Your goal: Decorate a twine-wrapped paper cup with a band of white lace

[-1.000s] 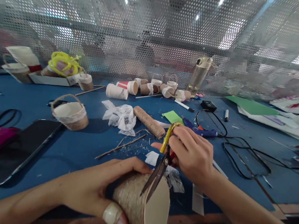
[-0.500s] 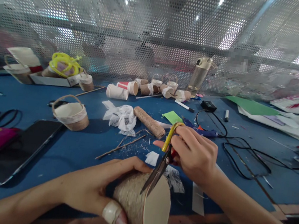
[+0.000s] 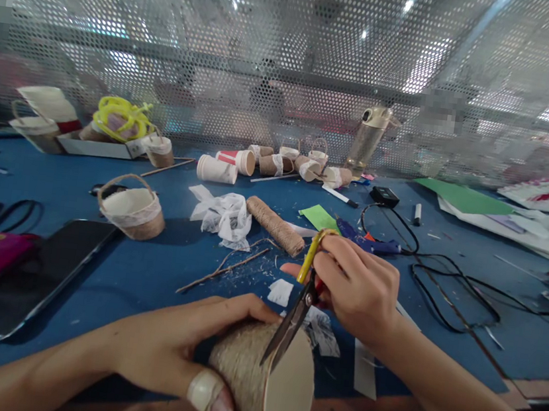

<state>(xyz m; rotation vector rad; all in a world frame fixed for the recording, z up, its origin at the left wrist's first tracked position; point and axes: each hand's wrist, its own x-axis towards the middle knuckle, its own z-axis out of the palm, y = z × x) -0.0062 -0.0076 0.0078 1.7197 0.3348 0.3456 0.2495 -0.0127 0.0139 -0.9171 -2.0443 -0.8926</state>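
Blue tabletop (image 3: 146,270). Twine-wrapped cup (image 3: 244,375), clasped by half-open left hand (image 3: 183,337). Scissors (image 3: 297,316) at cup rim, in tightly curled right hand (image 3: 357,289).

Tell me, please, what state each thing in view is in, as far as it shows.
Brown twine-wrapped cup: tilted, gripped by the left hand
Yellow-handled metal scissors: slightly open at the cup's rim, in the right hand
Brown twine-wrapped cylinder: lying down
Small white-lined twine basket: upright
Sheer white fabric: crumpled
Tall clear bottle: standing

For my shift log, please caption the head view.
Left hand grips a twine-wrapped cup while the right hand holds slightly open scissors at its rim.
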